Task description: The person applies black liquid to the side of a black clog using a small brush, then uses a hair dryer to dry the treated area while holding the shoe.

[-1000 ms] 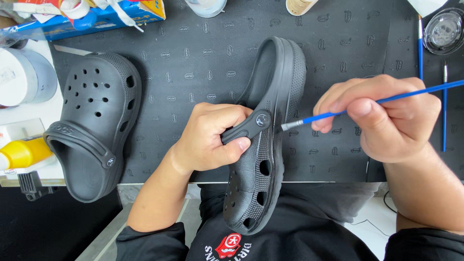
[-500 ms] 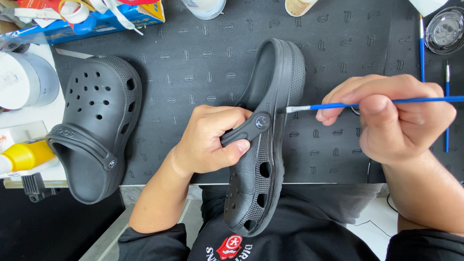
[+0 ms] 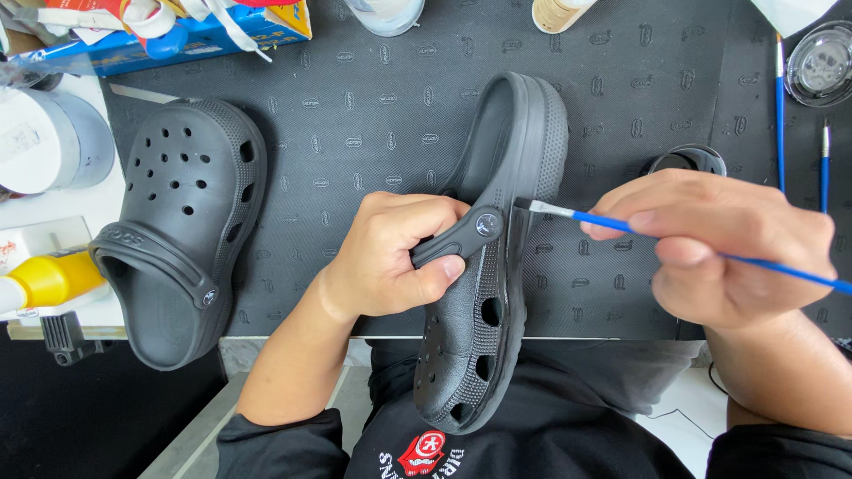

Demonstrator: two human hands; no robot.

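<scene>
While my left hand (image 3: 390, 262) grips the black clog (image 3: 493, 257) on its side over the dark surface (image 3: 373, 115), my right hand (image 3: 719, 244) pinches a blue paintbrush (image 3: 621, 223), bristles touching its edge.

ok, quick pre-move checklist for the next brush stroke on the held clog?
1. Left hand grips the held clog at its strap: ok.
2. Right hand holds the blue brush: ok.
3. Bristle tip touches the clog's sole edge: ok.
4. Paint on the bristles: cannot tell.
5. Second clog lies apart on the black mat: ok.
6. Spare brushes lie beyond the right hand: ok.
</scene>
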